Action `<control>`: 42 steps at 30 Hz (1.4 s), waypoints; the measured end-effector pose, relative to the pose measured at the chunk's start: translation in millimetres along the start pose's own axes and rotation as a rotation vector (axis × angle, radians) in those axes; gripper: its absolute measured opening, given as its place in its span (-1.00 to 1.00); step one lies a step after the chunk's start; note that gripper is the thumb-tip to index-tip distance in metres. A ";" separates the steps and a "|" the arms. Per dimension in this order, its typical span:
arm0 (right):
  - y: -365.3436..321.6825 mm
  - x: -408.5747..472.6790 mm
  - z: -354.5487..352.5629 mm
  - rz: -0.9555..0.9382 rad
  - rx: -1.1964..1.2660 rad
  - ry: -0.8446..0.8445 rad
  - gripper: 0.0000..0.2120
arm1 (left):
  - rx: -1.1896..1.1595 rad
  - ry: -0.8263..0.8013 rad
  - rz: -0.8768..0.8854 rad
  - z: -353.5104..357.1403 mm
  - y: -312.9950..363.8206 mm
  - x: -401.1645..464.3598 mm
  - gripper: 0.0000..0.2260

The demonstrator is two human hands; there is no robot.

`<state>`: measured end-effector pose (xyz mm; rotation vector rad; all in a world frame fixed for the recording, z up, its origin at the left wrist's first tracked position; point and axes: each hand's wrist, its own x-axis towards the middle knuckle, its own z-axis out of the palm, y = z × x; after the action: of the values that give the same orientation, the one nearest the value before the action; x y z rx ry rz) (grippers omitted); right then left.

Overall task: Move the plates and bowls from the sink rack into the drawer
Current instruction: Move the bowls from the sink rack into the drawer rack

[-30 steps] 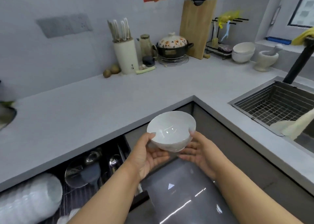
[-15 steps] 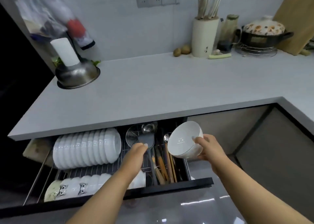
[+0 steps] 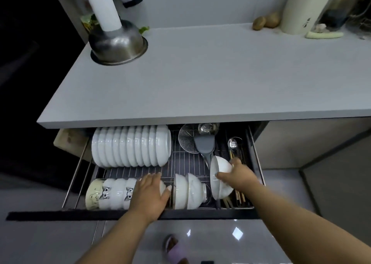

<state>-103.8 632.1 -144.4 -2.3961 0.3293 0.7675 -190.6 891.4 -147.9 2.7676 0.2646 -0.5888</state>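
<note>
The left hand (image 3: 149,195) covers a front-row bowl (image 3: 163,186); the white canister (image 3: 301,7) is cut off at the top edge.

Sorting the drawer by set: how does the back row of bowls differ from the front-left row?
The back row of bowls is plain white; the front-left row carries owl-like faces. No hand touches the back row; the left hand rests on the front-left row. Both lie nested on their sides.
</note>
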 end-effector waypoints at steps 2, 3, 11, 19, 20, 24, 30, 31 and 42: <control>-5.2 4.7 15.0 0.024 -0.084 -0.022 -0.26 | 0.031 0.013 0.014 2.6 -9.8 -1.0 -0.27; -6.5 7.8 21.8 0.029 -0.120 -0.032 -0.25 | 0.041 0.017 0.023 3.3 -12.9 -1.0 -0.23; -18.3 22.1 57.5 0.079 -0.175 -0.079 -0.24 | 0.057 0.031 0.099 1.0 -15.2 -1.7 -0.42; -33.4 29.6 69.3 0.070 -0.313 -0.089 -0.29 | 0.037 0.073 0.125 7.0 -19.6 2.2 -0.41; -34.8 29.5 71.8 0.073 -0.325 -0.091 -0.28 | 0.032 0.072 0.126 7.7 -20.2 2.7 -0.41; -38.6 29.2 81.6 0.078 -0.365 -0.089 -0.29 | 0.026 0.084 0.128 9.6 -21.4 4.1 -0.41; -40.4 34.6 84.9 0.095 -0.380 -0.092 -0.36 | -0.001 0.090 0.134 9.5 -21.9 3.8 -0.42; -40.3 36.1 86.5 0.092 -0.373 -0.103 -0.37 | -0.010 0.092 0.135 9.0 -21.8 3.7 -0.42; -38.5 46.8 90.6 0.145 -0.170 -0.215 -0.42 | -0.014 0.117 0.145 9.6 -23.0 3.9 -0.43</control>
<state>-91.6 715.3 -213.7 -2.4354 0.3648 1.1504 -196.1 910.4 -163.6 2.7818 0.0915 -0.3879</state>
